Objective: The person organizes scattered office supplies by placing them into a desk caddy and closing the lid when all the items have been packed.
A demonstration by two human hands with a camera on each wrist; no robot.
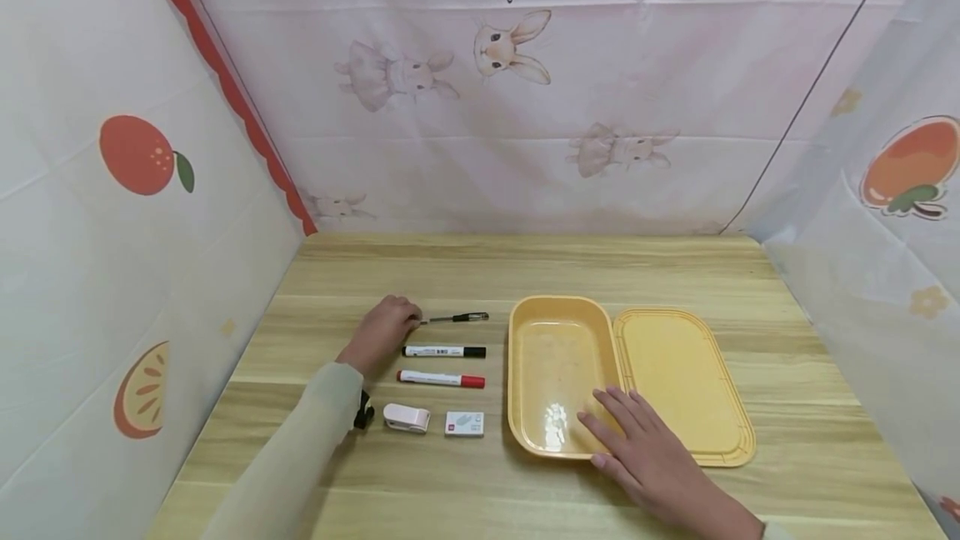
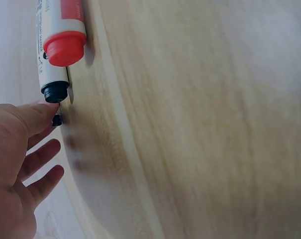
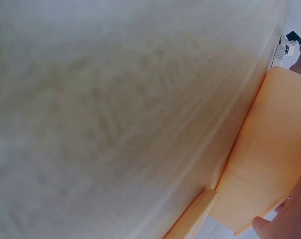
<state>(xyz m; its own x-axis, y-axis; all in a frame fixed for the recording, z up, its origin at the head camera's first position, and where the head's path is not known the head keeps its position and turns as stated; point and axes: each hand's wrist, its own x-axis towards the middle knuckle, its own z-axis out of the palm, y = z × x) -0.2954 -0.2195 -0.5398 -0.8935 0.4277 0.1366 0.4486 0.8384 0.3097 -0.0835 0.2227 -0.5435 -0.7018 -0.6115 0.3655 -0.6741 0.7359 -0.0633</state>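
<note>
Left hand pinching pen, 2 markers nearby, right hand at yellow box

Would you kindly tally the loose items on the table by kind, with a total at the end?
Pen: 1
Black-capped marker and red-capped marker: 2
Pink stapler: 1
Small white box: 1
Yellow container: 1
Yellow lid: 1
Total: 7

Head view: left end of pen hidden by left hand; print on small white box illegible. Left wrist: red marker cut off at top. Right wrist: tabletop blurred — right hand cut off by right edge.
</note>
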